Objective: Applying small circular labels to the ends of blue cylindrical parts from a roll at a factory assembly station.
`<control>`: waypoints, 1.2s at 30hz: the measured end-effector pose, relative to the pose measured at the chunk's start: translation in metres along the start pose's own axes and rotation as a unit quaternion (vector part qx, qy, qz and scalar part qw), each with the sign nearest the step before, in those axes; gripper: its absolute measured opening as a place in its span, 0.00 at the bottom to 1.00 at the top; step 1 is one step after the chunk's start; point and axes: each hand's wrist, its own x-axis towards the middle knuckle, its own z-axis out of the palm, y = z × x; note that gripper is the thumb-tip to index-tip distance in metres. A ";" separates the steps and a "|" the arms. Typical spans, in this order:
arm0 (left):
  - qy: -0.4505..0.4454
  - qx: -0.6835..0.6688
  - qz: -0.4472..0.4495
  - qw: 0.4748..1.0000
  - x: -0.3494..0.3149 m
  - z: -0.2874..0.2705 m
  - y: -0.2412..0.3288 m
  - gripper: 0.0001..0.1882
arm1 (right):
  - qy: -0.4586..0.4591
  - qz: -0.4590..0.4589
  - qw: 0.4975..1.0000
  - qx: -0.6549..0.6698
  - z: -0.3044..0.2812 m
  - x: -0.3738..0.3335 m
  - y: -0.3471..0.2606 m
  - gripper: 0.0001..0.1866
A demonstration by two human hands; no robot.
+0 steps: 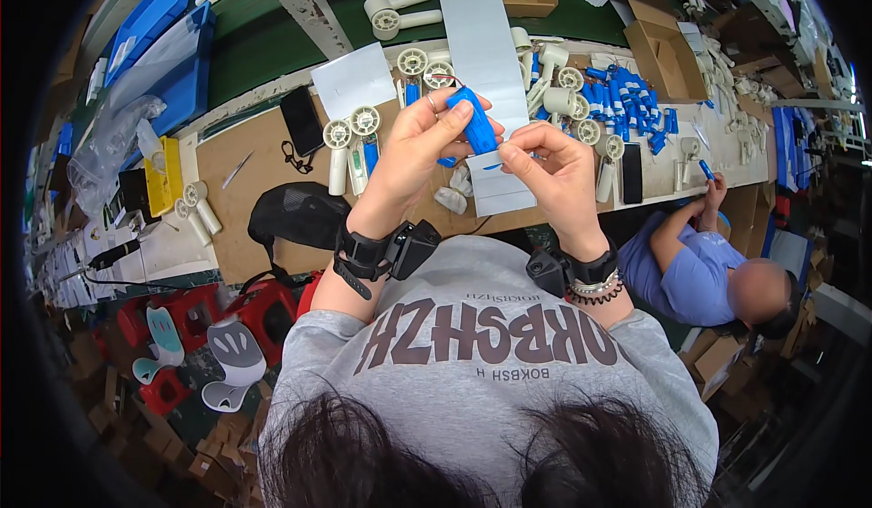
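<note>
Above the workbench, my left hand [416,149] grips a blue shrink-wrapped battery [476,127] between thumb and fingers. Thin red and dark wires [447,78] run from its upper end. My right hand [556,174] is closed in a pinch at the lower end, on a pale strip [487,160] that meets the battery there. Its other fingers are curled, partly hidden behind the thumb. Behind the hands a long grey-white sheet [477,31] runs across the bench. White handheld fan bodies [365,121] lie left of my left hand, some beside blue batteries.
A heap of blue batteries [636,99] and more fan bodies [581,104] lie to the right. Phones [302,119] [632,174], a black cap [295,217] and a yellow bin [165,177] are around. At right, a person in blue [699,267] holds a small blue item.
</note>
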 end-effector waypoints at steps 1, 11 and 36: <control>-0.001 0.000 -0.001 1.000 0.000 0.000 0.000 0.15 | 0.002 0.005 1.000 -0.002 0.000 0.000 0.000 0.03; -0.010 0.000 -0.002 1.000 0.000 0.000 -0.001 0.16 | 0.004 0.024 1.000 -0.006 -0.001 0.000 0.003 0.03; 0.027 -0.031 0.008 0.999 0.000 0.002 -0.007 0.14 | 0.107 -0.229 0.923 -0.290 0.009 0.006 0.005 0.03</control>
